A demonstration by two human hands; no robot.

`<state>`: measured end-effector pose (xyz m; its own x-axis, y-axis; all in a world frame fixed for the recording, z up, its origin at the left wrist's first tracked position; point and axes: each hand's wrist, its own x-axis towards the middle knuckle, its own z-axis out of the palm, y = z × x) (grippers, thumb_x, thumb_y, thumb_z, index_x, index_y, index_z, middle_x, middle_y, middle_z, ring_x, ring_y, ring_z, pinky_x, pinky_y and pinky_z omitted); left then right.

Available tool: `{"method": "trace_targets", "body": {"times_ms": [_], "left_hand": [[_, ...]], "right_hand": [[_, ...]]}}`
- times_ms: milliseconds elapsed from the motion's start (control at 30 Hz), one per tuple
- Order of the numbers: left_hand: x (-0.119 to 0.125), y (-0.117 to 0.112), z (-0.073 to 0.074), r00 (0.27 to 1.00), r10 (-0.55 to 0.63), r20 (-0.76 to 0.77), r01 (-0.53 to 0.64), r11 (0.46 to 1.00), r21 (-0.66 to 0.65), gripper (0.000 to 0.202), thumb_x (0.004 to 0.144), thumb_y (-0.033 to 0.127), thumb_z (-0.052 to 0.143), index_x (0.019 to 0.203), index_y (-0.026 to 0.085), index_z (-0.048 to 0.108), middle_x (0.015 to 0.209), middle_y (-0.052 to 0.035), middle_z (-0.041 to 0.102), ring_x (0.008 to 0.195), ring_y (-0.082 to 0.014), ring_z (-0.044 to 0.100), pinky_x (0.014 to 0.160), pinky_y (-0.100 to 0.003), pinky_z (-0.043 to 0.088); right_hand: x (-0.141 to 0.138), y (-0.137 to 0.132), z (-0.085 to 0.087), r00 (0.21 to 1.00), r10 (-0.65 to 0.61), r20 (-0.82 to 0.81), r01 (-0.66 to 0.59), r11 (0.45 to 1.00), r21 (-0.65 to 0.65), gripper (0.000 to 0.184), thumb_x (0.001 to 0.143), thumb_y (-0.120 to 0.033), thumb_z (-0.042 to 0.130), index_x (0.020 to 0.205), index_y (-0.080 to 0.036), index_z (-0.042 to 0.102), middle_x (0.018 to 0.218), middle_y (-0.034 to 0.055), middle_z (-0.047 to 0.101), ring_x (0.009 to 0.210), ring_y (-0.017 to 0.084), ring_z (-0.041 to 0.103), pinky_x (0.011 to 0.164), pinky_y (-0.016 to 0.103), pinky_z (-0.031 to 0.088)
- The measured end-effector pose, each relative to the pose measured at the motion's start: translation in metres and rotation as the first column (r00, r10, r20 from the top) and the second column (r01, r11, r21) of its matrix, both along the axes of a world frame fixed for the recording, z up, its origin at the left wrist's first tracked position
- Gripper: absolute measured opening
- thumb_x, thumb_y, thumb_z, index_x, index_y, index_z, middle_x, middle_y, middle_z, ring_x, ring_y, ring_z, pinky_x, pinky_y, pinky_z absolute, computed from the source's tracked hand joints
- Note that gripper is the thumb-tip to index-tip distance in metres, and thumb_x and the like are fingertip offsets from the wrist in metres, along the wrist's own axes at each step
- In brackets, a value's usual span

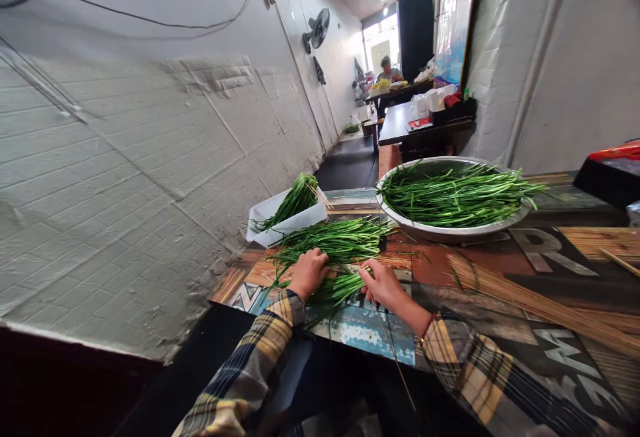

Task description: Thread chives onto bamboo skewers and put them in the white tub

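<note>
My left hand (309, 273) is closed over a small bunch of garlic chives (345, 286) lying near the table's front edge. My right hand (384, 285) pinches a thin bamboo skewer (396, 355) at the cut ends of that bunch. The skewer's long end slants down past the table edge, and its tip among the stalks is hard to make out. Just beyond both hands lies a larger pile of garlic chives (335, 239). Loose bamboo skewers (540, 300) are spread to the right of my right hand.
A white plastic tub (260, 217) at the back left holds skewered chives (299, 200). A wide metal basin (450, 231) heaped with chives stands at the back right. A white brick wall (125, 177) runs along the left. Farther off, a person (389, 71) sits behind another table.
</note>
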<state>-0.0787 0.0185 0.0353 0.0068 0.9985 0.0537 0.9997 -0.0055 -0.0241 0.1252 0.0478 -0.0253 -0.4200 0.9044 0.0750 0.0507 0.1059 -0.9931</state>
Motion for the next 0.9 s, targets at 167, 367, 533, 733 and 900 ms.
{"method": "trace_targets", "body": {"times_ms": [167,367,533,733,900], "left_hand": [[-0.006,0.003,-0.007,0.991,0.013,0.135,-0.022,0.998,0.063,0.013,0.081,0.018,0.057,0.075,0.018,0.068,0.087,-0.0056,0.060,0.088,-0.0194,0.058,0.080,-0.031,0.042],[-0.024,-0.003,-0.009,0.907,-0.005,0.422,-0.056,0.990,0.133,0.008,0.072,0.015,0.062,0.066,0.017,0.067,0.081,-0.0024,0.060,0.075,-0.0136,0.057,0.071,-0.025,0.044],[-0.030,0.002,0.003,0.763,-0.048,0.645,-0.098,0.977,0.188,0.012,0.075,0.024,0.061,0.073,0.014,0.066,0.075,-0.0026,0.061,0.071,-0.0136,0.056,0.066,-0.024,0.044],[-0.016,0.017,0.019,0.594,-0.092,0.799,-0.080,0.982,0.173,0.023,0.075,0.036,0.063,0.074,0.013,0.062,0.064,0.0012,0.058,0.059,-0.0095,0.049,0.056,-0.021,0.037],[-0.007,0.024,0.031,0.498,-0.104,0.861,-0.080,0.983,0.165,0.024,0.074,0.037,0.065,0.075,0.014,0.058,0.069,-0.0009,0.062,0.063,-0.0105,0.053,0.060,-0.022,0.040]], "right_hand": [[0.001,0.001,0.001,0.999,0.009,0.031,-0.009,1.000,0.007,0.013,0.085,-0.033,0.052,0.084,-0.021,0.055,0.039,-0.0071,0.054,0.037,0.016,0.061,0.032,0.017,0.037],[0.001,0.001,0.000,0.996,0.040,0.075,-0.040,0.999,0.007,0.013,0.088,-0.031,0.048,0.087,-0.020,0.054,0.038,-0.0079,0.051,0.040,0.016,0.063,0.035,0.017,0.037],[0.002,0.002,-0.004,0.993,0.055,0.100,-0.057,0.998,0.015,0.016,0.089,-0.033,0.046,0.091,-0.019,0.054,0.041,-0.0068,0.055,0.036,0.014,0.059,0.037,0.018,0.039],[0.003,0.002,-0.001,0.993,0.058,0.106,-0.060,0.998,0.016,0.016,0.089,-0.033,0.045,0.088,-0.020,0.054,0.040,-0.0074,0.053,0.040,0.015,0.062,0.037,0.018,0.039],[0.003,0.001,0.002,0.993,0.054,0.105,-0.055,0.998,0.011,0.015,0.088,-0.032,0.045,0.088,-0.019,0.054,0.039,-0.0075,0.052,0.043,0.016,0.065,0.036,0.017,0.038]]}}
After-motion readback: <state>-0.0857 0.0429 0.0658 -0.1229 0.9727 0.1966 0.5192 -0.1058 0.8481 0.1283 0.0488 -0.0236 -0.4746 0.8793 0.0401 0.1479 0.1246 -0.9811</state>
